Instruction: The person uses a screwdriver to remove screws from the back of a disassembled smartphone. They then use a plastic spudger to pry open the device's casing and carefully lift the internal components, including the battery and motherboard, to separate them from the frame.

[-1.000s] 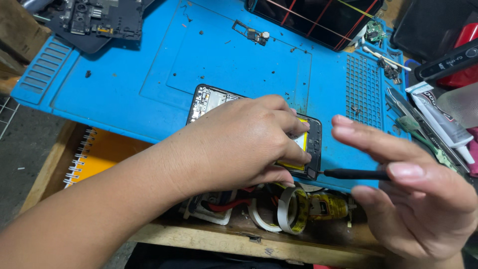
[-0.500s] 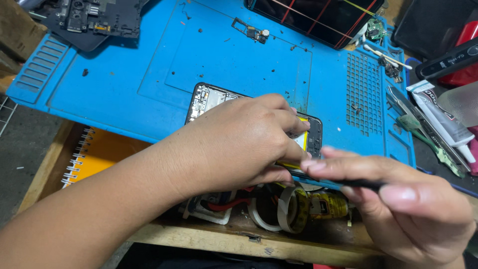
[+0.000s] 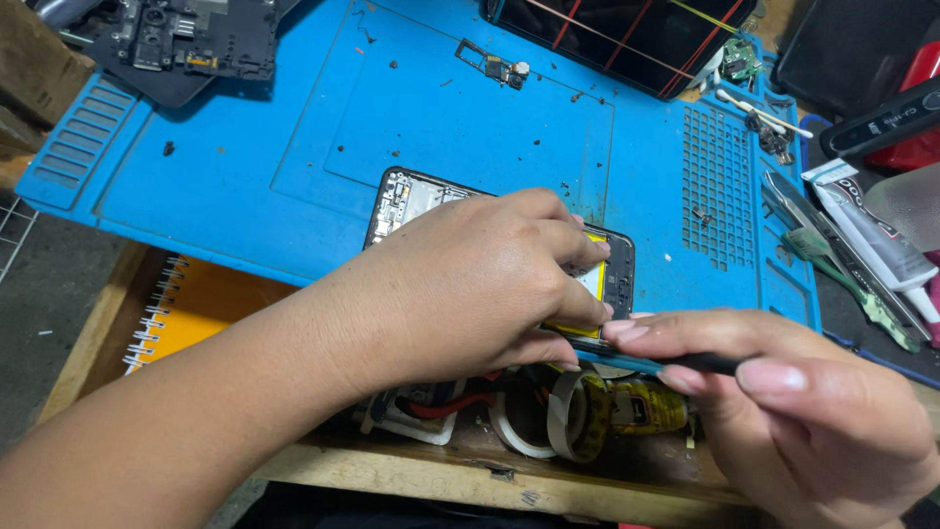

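— Where is the opened phone (image 3: 411, 201)?
— Flat on the blue mat (image 3: 245, 167), under the left hand (image 3: 480, 284), which presses it down.
— And the right hand (image 3: 783, 411)?
— It pinches a thin dark tool (image 3: 685, 362), pointing left at the phone's near edge, just beside it.

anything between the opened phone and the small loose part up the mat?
Head view: only bare blue mat with a few dark specks lies between the opened phone and the small loose part.
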